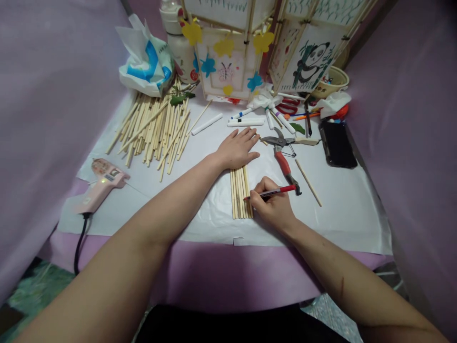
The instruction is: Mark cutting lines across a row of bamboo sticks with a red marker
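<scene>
Several thin wooden sticks (238, 193) lie side by side in a flat row on the white sheet. My left hand (238, 148) rests flat with fingers spread over their far ends, hiding those ends. In my right hand (273, 205) is a red pen (274, 191), its tip down at the right part of the row and its red end pointing right. Just beyond my right hand lie red-handled pruning shears (282, 159), and a single loose stick (308, 183) is to their right.
At the left are a pile of sticks (153, 126), a pink glue gun (103, 183) with a cord, and a tissue pack (146, 69). Decorated paper lanterns (228, 57) stand at the back. White markers (246, 122), red scissors (288, 105), a bowl (335, 83) and a black phone (338, 144) are also here.
</scene>
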Demonstrator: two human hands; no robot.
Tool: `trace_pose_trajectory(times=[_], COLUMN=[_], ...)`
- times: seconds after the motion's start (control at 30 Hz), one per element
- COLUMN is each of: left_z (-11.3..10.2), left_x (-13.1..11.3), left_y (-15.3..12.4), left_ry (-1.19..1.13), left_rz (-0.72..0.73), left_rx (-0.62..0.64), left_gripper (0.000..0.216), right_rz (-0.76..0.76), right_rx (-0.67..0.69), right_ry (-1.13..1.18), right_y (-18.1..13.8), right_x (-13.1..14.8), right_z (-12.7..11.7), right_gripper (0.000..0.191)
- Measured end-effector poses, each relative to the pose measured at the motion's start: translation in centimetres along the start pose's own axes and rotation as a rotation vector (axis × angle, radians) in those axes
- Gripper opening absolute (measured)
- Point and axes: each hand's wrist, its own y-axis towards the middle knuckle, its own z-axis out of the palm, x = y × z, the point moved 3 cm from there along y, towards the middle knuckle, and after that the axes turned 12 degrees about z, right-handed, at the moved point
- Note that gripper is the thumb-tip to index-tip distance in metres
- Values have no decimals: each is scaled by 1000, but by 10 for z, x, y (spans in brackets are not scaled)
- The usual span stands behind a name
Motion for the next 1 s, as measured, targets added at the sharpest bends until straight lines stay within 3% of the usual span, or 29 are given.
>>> trace_pose_trajectory(times=[1.0], left_z=[0], left_x=[0], left_y=[-3], left_ry=[22], left_rz=[4], left_rx=[-15], left_gripper=[67], right_rz=[-24], right_rx=[9], right_ry=[-41], right_y=[0], right_x=[-2], right_z=[3], right_gripper=[27])
